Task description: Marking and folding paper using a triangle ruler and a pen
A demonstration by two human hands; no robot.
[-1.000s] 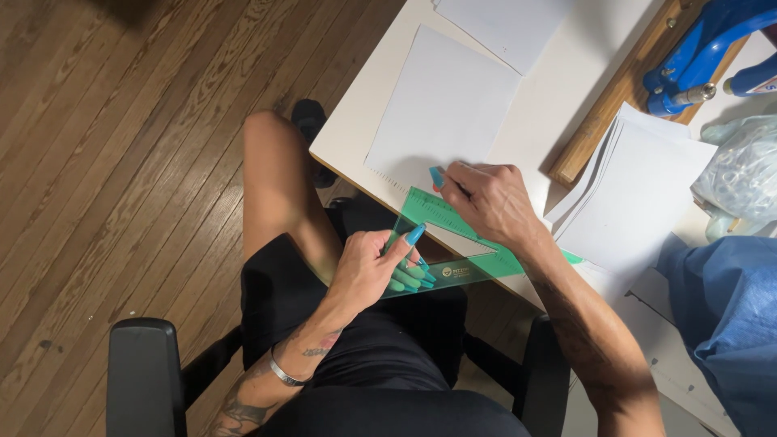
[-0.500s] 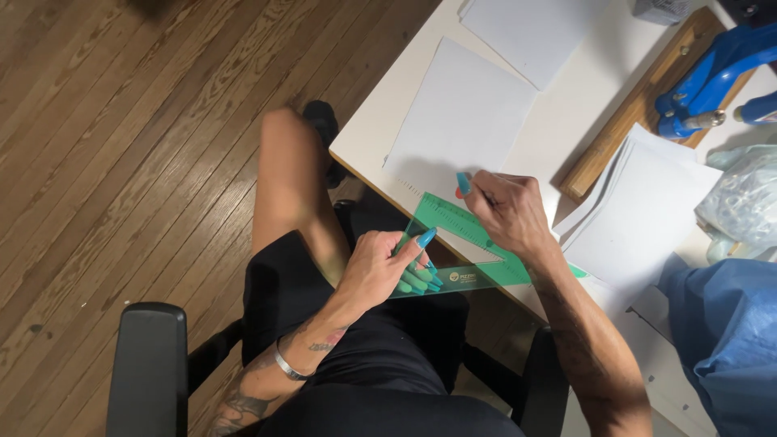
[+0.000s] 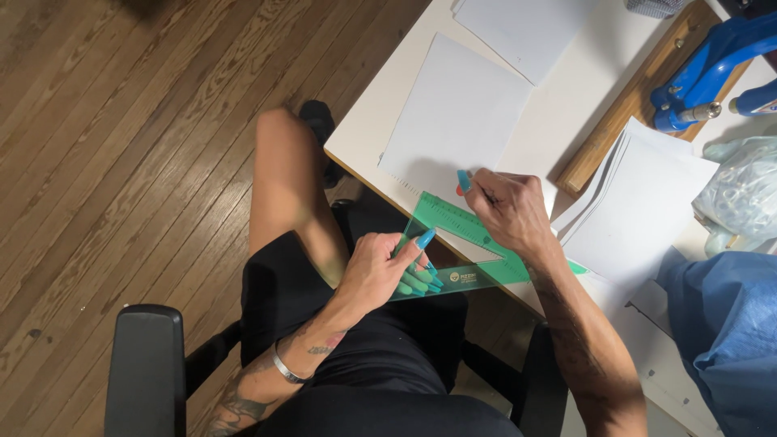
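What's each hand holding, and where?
Left hand pinches the transparent green plastic triangle ruler at its near corner, off the table edge. Right hand holds a pen, grip near its tip.

Translucent glossy plastic set square [image 3: 465, 251], matt paper sheet [image 3: 453, 121], worn wooden floor [image 3: 121, 146].
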